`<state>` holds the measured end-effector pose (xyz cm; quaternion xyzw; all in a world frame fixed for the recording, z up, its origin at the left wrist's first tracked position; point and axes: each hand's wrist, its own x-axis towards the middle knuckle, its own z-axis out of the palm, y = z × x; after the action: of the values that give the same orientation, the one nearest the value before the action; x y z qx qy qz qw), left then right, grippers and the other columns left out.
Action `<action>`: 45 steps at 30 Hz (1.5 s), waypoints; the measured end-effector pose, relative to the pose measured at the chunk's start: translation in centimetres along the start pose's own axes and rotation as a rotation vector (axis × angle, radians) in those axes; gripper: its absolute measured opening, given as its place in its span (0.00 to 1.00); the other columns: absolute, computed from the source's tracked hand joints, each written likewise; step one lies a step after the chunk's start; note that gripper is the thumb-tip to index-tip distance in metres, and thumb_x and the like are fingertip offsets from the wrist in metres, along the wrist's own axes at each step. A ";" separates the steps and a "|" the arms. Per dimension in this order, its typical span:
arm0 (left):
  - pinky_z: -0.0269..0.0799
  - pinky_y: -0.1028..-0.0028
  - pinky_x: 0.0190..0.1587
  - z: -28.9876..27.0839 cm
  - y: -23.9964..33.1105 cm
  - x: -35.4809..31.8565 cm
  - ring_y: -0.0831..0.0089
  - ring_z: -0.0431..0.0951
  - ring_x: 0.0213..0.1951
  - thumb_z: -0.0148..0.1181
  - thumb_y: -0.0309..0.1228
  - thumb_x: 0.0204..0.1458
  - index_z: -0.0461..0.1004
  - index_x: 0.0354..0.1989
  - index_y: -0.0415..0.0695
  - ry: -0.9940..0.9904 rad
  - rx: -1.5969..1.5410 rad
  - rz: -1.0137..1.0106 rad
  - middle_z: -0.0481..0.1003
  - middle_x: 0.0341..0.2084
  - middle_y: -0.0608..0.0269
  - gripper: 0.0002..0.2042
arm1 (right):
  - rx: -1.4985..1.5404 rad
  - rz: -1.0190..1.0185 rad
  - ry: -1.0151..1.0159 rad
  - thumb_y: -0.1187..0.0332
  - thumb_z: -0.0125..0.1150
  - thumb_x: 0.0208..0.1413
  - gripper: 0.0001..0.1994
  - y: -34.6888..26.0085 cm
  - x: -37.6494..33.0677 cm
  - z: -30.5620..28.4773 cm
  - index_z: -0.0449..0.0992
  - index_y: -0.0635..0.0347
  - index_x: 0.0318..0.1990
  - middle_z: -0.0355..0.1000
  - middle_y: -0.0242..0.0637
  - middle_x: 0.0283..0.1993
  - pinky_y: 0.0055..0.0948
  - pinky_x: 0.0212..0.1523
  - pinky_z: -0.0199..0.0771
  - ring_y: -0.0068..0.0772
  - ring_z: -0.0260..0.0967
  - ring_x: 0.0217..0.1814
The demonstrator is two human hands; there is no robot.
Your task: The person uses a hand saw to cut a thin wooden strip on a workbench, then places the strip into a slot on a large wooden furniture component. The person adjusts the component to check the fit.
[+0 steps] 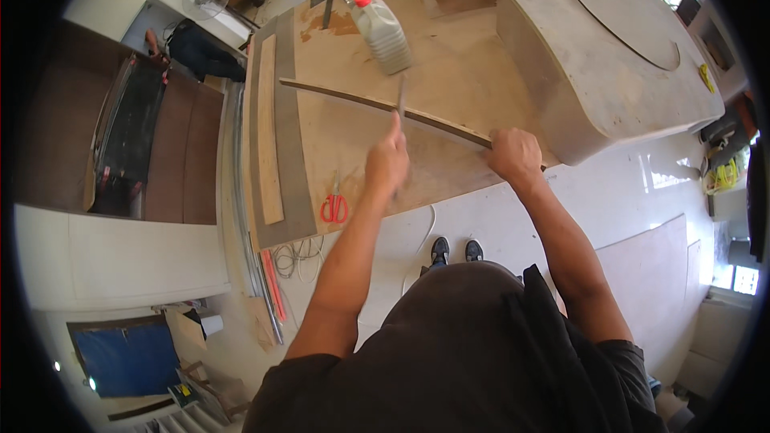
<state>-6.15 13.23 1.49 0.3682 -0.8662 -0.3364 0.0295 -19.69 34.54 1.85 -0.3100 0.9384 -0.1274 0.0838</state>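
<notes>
A long, narrow wooden strip [353, 97] lies slantwise over the plywood work table [449, 48]. My right hand [516, 154] is closed round its near right end, and a short bit of it pokes out past the fist. My left hand [387, 164], smeared by motion, is closed on a thin flat stick-like tool [403, 92] that points away from me and crosses the strip near its middle. The tool's kind is too blurred to tell. Red-handled scissors [334, 208] lie on the table left of my left hand.
Beyond the strip stands a whitish plastic jug [383, 36] with a red cap. A large box-shaped wooden piece [577, 72] with a rounded corner takes up the right side. A bar clamp [329, 5] rests at the far left. Another person [200, 48] is at the upper left.
</notes>
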 end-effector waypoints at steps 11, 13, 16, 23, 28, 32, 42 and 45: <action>0.77 0.54 0.41 4.2 -3.8 -2.8 0.46 0.83 0.37 0.49 0.35 0.67 0.61 0.74 0.58 0.120 -0.014 0.308 0.82 0.34 0.43 0.26 | -0.020 0.000 -0.015 0.64 0.69 0.46 0.10 0.5 1.2 -0.3 0.85 0.58 0.33 0.81 0.49 0.32 0.44 0.44 0.81 0.53 0.81 0.39; 0.78 0.56 0.37 1.6 -2.1 -1.2 0.51 0.83 0.30 0.48 0.36 0.68 0.60 0.75 0.57 0.051 0.011 0.087 0.82 0.30 0.45 0.26 | -0.031 0.002 -0.004 0.64 0.70 0.45 0.10 0.5 0.9 -0.2 0.85 0.59 0.33 0.80 0.49 0.32 0.44 0.43 0.80 0.53 0.81 0.39; 0.77 0.63 0.28 -5.1 -2.3 6.6 0.61 0.80 0.19 0.45 0.39 0.69 0.61 0.74 0.54 0.073 -0.214 -0.103 0.80 0.24 0.50 0.25 | -0.027 -0.052 0.060 0.64 0.70 0.45 0.09 0.2 0.8 0.0 0.85 0.59 0.32 0.80 0.49 0.32 0.44 0.43 0.80 0.53 0.81 0.39; 0.78 0.55 0.40 0.0 -4.5 2.5 0.48 0.84 0.35 0.47 0.38 0.68 0.61 0.74 0.60 0.174 0.070 0.094 0.82 0.33 0.44 0.25 | -0.015 -0.047 0.021 0.59 0.71 0.46 0.14 0.8 1.2 0.0 0.84 0.61 0.32 0.79 0.52 0.31 0.47 0.42 0.80 0.55 0.80 0.37; 0.78 0.55 0.40 -1.4 -3.5 2.4 0.48 0.84 0.34 0.46 0.38 0.68 0.61 0.74 0.58 0.156 0.056 -0.031 0.82 0.35 0.43 0.25 | -0.029 -0.023 0.024 0.58 0.74 0.46 0.13 0.8 1.1 -0.3 0.85 0.59 0.31 0.81 0.49 0.33 0.44 0.43 0.81 0.53 0.81 0.40; 0.77 0.63 0.30 -7.9 -5.6 10.0 0.62 0.80 0.19 0.44 0.36 0.68 0.62 0.74 0.56 0.175 -0.175 -0.182 0.81 0.29 0.50 0.25 | -0.028 -0.042 0.002 0.57 0.74 0.46 0.14 0.0 1.1 -1.2 0.85 0.58 0.33 0.81 0.49 0.33 0.44 0.44 0.81 0.53 0.81 0.40; 0.77 0.63 0.30 -8.9 -5.2 10.1 0.63 0.80 0.20 0.45 0.36 0.67 0.60 0.75 0.55 0.114 -0.142 -0.121 0.80 0.25 0.52 0.26 | -0.068 -0.085 -0.045 0.49 0.75 0.46 0.21 -6.3 6.4 1.2 0.85 0.58 0.38 0.82 0.48 0.39 0.44 0.45 0.81 0.49 0.82 0.45; 0.77 0.59 0.35 -9.0 -6.1 10.5 0.57 0.81 0.24 0.45 0.36 0.66 0.60 0.75 0.55 0.106 -0.040 -0.076 0.81 0.27 0.49 0.27 | -0.017 -0.089 -0.055 0.46 0.75 0.46 0.24 -11.8 9.8 2.6 0.85 0.59 0.40 0.82 0.49 0.40 0.45 0.47 0.80 0.51 0.81 0.46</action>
<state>-7.34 -1.73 2.70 0.4175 -0.8419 -0.3346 0.0699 -20.24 18.96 2.00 -0.3557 0.9220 -0.1147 0.1013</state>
